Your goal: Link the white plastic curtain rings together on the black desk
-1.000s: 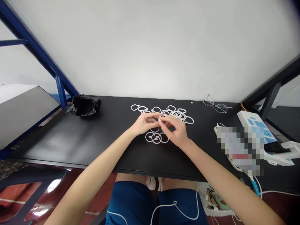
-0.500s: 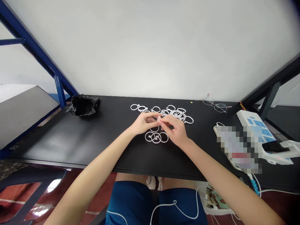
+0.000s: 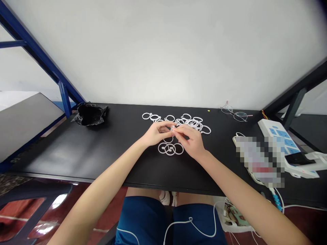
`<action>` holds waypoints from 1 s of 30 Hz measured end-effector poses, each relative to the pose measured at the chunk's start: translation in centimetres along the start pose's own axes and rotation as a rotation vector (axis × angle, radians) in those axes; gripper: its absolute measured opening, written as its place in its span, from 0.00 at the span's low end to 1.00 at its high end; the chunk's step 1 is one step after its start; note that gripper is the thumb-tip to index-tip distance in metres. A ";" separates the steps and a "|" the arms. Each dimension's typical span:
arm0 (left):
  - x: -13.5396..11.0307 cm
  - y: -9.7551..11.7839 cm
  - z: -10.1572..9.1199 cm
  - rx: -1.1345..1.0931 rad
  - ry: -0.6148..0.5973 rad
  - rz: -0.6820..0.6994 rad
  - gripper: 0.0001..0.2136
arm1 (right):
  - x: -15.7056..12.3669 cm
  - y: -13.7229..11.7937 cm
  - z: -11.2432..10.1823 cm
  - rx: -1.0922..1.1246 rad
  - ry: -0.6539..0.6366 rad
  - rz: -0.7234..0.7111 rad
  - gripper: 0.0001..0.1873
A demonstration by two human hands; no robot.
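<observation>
Over the middle of the black table (image 3: 117, 146), my left hand (image 3: 156, 134) and my right hand (image 3: 192, 140) meet fingertip to fingertip. Both pinch the small clip end of a white plastic ring (image 3: 168, 142), whose loop shows below my left fingers. My fingertips partly cover the clip. Just nearer to me, several overlapping white rings (image 3: 170, 155) lie flat on the table. Beyond my right hand is a loose pile of similar white rings (image 3: 201, 126). A few more rings (image 3: 146, 118) lie behind my left hand.
A crumpled black plastic bag (image 3: 90, 115) stands open at the back left. Eyeglasses (image 3: 240, 116) rest at the back right. A phone (image 3: 258, 163) with a blurred screen, a white power strip (image 3: 279, 136) and cables occupy the right side. Blue frame bars (image 3: 38, 47) rise on the left.
My fingers have shifted very slightly at the ring's clip. The rings on the table lie as before.
</observation>
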State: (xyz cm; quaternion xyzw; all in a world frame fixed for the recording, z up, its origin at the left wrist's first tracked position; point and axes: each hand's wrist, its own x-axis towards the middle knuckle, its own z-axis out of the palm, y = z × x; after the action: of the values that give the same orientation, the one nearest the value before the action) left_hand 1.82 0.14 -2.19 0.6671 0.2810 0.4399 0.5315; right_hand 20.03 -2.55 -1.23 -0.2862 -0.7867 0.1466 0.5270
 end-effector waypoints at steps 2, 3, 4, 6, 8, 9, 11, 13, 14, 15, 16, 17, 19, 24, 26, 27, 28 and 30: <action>0.0 0.1 0.0 -0.003 0.002 -0.003 0.17 | 0.0 -0.1 0.0 0.000 0.001 -0.004 0.07; 0.0 0.1 0.1 -0.005 0.001 -0.002 0.17 | 0.0 -0.1 0.0 -0.002 0.004 -0.006 0.07; 0.0 0.1 0.1 -0.007 -0.001 0.000 0.17 | 0.0 -0.1 -0.1 -0.005 0.005 -0.007 0.07; -0.1 0.1 0.2 -0.007 -0.006 0.001 0.17 | 0.1 -0.1 -0.1 -0.008 -0.003 -0.001 0.07; -0.1 0.1 0.2 -0.003 -0.006 -0.006 0.16 | 0.1 -0.1 -0.1 -0.003 -0.016 0.009 0.08; -0.1 0.1 0.2 0.000 -0.005 -0.010 0.16 | 0.1 -0.1 -0.1 0.000 -0.019 0.012 0.08; -0.1 0.1 0.3 0.004 -0.002 -0.015 0.17 | 0.1 0.0 -0.1 0.006 -0.015 0.011 0.07; 0.0 0.1 0.2 0.003 -0.002 -0.014 0.17 | 0.1 0.0 -0.1 0.014 -0.008 -0.001 0.07; 0.0 0.1 0.2 0.004 -0.002 -0.012 0.16 | 0.1 0.1 -0.1 0.016 -0.007 -0.006 0.07; 0.0 0.0 0.2 0.006 -0.002 -0.010 0.16 | 0.1 0.1 -0.1 0.018 -0.007 -0.008 0.07; 0.0 0.0 0.2 0.009 -0.002 -0.007 0.16 | 0.1 0.1 -0.1 0.018 -0.007 -0.007 0.07; 0.0 0.0 0.2 0.013 -0.003 -0.005 0.16 | 0.1 0.1 -0.1 0.016 -0.007 -0.005 0.07; 0.0 0.1 0.2 0.016 -0.007 -0.007 0.16 | 0.0 0.1 0.0 0.006 -0.006 0.005 0.07; 0.0 0.3 0.4 0.018 -0.002 -0.033 0.19 | -0.2 0.1 -0.1 -0.028 0.034 0.069 0.08; 0.0 0.4 0.5 0.038 0.013 -0.048 0.21 | -0.1 0.2 -0.3 -0.002 0.095 0.148 0.15; 0.0 0.5 0.5 0.064 0.021 -0.053 0.22 | 0.0 0.2 -0.5 0.010 0.139 0.189 0.18; 0.1 0.6 0.4 0.109 0.031 -0.055 0.22 | 0.1 0.4 -0.8 0.016 0.187 0.225 0.19; 0.0 0.7 0.4 0.255 0.062 -0.051 0.22 | 0.4 0.7 -1.3 0.000 0.284 0.275 0.19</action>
State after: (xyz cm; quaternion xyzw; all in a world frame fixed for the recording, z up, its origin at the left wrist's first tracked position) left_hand 2.11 -0.20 -1.49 0.7079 0.3681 0.4074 0.4443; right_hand 21.32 -1.84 -0.77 -0.4087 -0.6579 0.1754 0.6077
